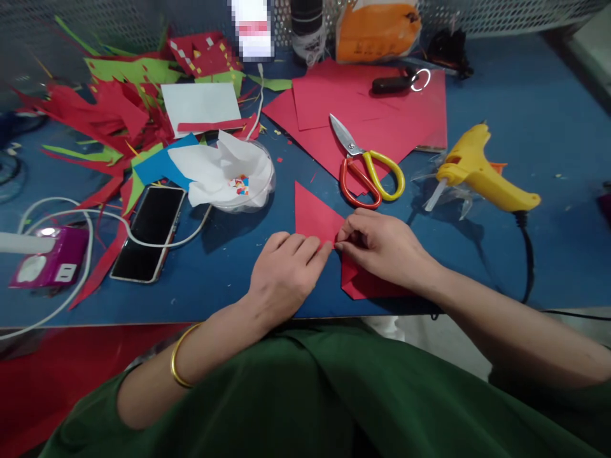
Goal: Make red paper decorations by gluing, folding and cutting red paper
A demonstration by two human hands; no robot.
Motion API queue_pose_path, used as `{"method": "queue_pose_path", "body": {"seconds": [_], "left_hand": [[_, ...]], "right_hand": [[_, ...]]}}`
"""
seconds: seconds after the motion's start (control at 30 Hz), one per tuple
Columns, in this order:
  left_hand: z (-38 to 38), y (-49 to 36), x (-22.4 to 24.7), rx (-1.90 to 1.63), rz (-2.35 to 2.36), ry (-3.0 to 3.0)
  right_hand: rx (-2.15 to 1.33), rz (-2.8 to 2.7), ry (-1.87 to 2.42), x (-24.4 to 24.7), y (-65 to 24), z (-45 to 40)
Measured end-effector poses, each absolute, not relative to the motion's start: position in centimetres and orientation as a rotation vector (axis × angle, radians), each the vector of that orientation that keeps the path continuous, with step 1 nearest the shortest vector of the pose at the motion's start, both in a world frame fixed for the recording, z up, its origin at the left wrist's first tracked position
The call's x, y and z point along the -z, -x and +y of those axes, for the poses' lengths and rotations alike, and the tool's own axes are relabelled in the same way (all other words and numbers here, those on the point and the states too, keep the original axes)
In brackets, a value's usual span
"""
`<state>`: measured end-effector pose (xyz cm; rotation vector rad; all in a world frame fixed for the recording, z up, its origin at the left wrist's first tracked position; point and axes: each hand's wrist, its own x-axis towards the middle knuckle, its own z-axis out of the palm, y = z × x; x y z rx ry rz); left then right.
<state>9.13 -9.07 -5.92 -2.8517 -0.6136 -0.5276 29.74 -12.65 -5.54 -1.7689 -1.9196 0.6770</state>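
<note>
A folded red paper [315,216] lies near the table's front edge, with one pointed corner up and another folded part low on the right. My left hand [289,273] rests on its lower left side, fingers bent and close together, pressing on the paper. Pinched at the fold beside it, my right hand [382,245] has thumb and forefinger closed on the paper's edge. The two hands' fingertips nearly meet. Just above my right hand lie scissors [353,147] with one red and one yellow handle, blades partly apart.
Red sheets [329,95] lie behind the scissors. A yellow glue gun [487,168] is at right. At left are a bowl with white tissue [233,172], a phone [151,232], a white cable [90,235] and heaped red and green scraps [105,108]. An orange packet [377,32] stands behind.
</note>
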Motion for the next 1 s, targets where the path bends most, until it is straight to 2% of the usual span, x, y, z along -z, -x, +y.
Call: {"method": "queue_pose_path", "body": {"seconds": [0.33, 0.7, 0.8, 1.0], "left_hand": [[-11.1, -9.4, 5.2, 0.340, -0.629, 2.906], [-11.4, -9.4, 5.5, 0.369, -0.702, 2.923], [-11.4, -9.5, 5.6, 0.379, -0.715, 2.925], [-11.4, -9.4, 5.8, 0.403, -0.730, 2.919]], "right_hand": [[-0.654, -1.915, 1.729, 6.2, -29.9, -12.6], [-0.707, -1.760, 1.591, 6.2, -30.7, -12.9], [-0.606, -1.792, 1.519, 5.5, -31.0, -14.0], [-0.225, -2.298, 1.217, 5.8, -30.6, -16.6]]}}
